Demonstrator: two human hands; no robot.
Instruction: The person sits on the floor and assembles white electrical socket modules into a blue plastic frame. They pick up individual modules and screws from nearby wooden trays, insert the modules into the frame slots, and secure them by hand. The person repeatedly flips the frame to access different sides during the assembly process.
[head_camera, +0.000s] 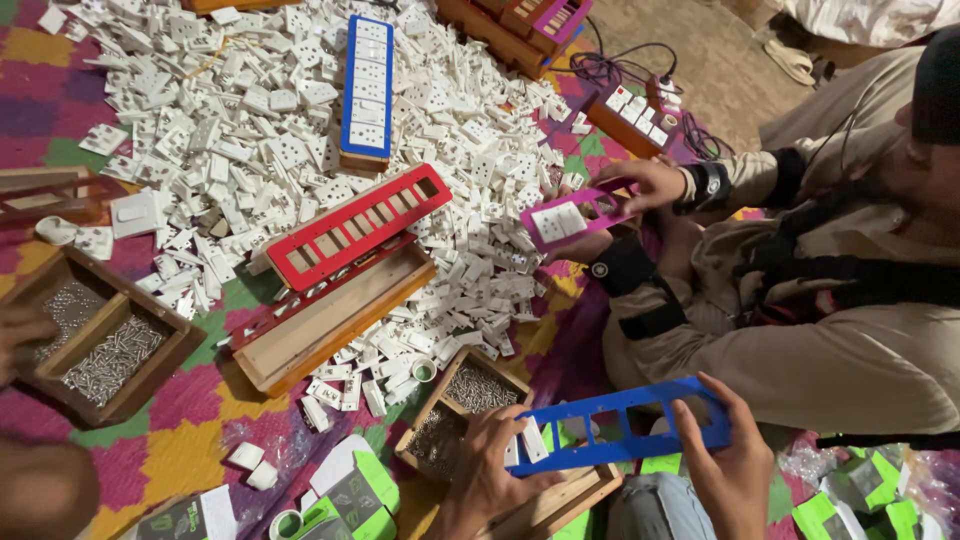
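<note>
My left hand (482, 470) and my right hand (728, 462) both grip a long blue plastic frame (640, 420) with several rectangular openings, held flat near the bottom of the head view. A white socket piece (532, 440) sits in the frame's left end, under my left fingers. Below the frame lies an open wooden box (566, 500). To its left stands a small wooden tray of screws (470, 390).
A big heap of white socket parts (290, 130) covers the patterned mat. A red frame (352, 226) rests on a long wooden box (335, 315). A person at right holds a purple frame (580, 214). Another screw tray (95, 345) stands left, beside another person's hand (20, 335).
</note>
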